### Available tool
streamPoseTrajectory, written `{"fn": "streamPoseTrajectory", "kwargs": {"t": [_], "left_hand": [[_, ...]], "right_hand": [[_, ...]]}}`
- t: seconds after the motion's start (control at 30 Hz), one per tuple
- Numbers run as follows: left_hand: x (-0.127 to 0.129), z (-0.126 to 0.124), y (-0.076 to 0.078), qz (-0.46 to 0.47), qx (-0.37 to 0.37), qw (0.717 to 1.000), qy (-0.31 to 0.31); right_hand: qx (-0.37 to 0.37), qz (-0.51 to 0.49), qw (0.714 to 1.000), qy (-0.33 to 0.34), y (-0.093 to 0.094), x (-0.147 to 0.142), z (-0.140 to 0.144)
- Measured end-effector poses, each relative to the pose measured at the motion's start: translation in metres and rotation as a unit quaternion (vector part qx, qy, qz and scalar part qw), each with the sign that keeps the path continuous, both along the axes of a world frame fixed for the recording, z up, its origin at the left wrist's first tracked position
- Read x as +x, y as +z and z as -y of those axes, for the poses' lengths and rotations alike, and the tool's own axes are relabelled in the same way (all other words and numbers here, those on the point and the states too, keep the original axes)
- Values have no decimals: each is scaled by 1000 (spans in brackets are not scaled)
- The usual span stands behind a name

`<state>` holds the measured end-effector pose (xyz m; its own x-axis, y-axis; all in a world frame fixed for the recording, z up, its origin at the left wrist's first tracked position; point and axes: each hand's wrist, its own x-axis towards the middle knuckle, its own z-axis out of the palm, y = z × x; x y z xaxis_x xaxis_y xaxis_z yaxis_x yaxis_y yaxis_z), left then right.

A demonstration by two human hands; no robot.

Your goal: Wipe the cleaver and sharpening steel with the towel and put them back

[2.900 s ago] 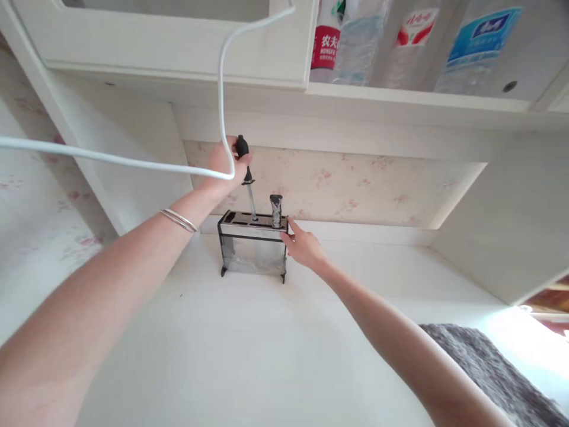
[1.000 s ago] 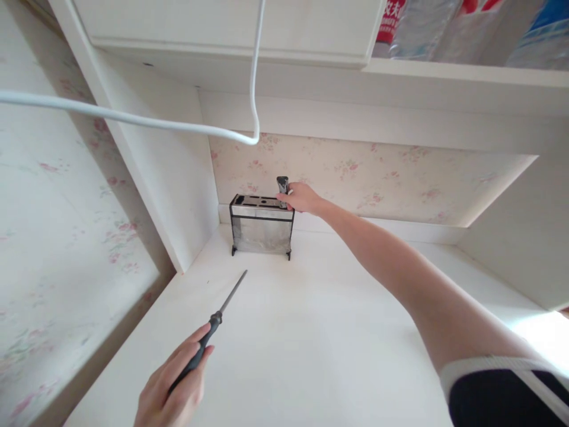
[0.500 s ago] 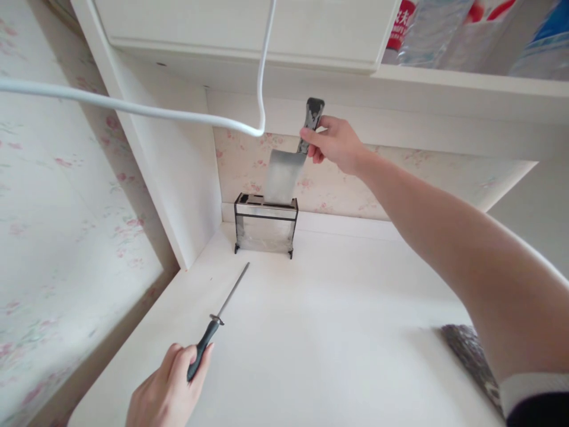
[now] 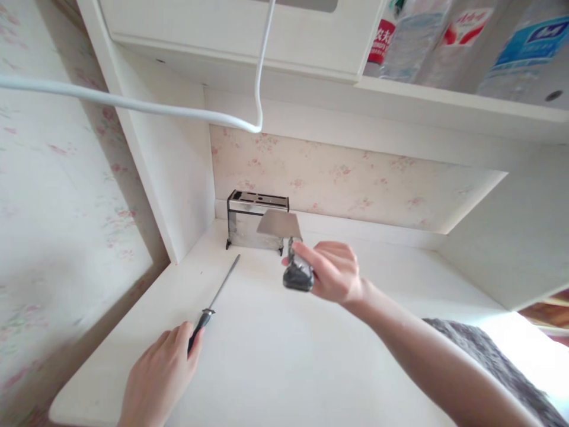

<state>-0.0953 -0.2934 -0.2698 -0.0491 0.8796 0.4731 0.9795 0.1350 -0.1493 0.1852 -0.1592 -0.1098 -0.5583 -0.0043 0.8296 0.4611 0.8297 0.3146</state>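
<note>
My right hand point(image 4: 333, 270) is closed around the dark, worn handle of a cleaver point(image 4: 280, 223). Its broad blade points away from me, in front of the knife block's lower right part. The knife block point(image 4: 255, 228), a metal-and-clear stand with a slotted black top, stands against the back wall. At the lower left, my left hand point(image 4: 162, 370) grips the black handle of a honing steel point(image 4: 224, 282). The rod slants up and right, its tip just short of the block's left foot.
A white cable point(image 4: 146, 108) hangs across the upper left. Plastic bottles point(image 4: 413, 38) stand on the shelf above right. A grey-brown furry cloth point(image 4: 484, 350) lies at the right of the white table point(image 4: 284, 367). A white side panel point(image 4: 146, 148) rises at left.
My right hand has drawn the cleaver out of the knife block and brought it down and towards me. The honing steel stays in my left hand, nearly unmoved. The view has shifted slightly.
</note>
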Motion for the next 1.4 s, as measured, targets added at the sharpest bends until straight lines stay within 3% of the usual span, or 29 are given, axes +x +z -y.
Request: {"fn": "streamPoseTrajectory", "kwargs": {"t": [0.13, 0.23, 0.37, 0.5, 0.63, 0.87, 1.17, 1.4], "left_hand": [[5, -10, 3, 21, -57, 998, 27], [5, -19, 7, 109, -136, 984, 45], [1, -28, 17, 247, -248, 935, 57], [-6, -31, 20, 252, -253, 932, 67], [-14, -29, 17, 232, -238, 939, 85], [-23, -21, 19, 251, -245, 932, 93], [-29, -12, 22, 262, -271, 920, 108], [-31, -13, 20, 264, -251, 925, 107]], "right_hand": [[-13, 66, 998, 17, -63, -12, 21], [-28, 113, 993, 26, -99, -23, 28], [-58, 147, 987, 32, -130, -35, 29], [-86, 170, 981, 24, -148, -48, 27], [-151, 223, 963, -21, -154, -59, 32], [-244, 310, 918, -45, -144, -77, 46], [-267, 327, 906, -45, -134, -92, 64], [-277, 345, 895, -46, -125, -85, 65]]}}
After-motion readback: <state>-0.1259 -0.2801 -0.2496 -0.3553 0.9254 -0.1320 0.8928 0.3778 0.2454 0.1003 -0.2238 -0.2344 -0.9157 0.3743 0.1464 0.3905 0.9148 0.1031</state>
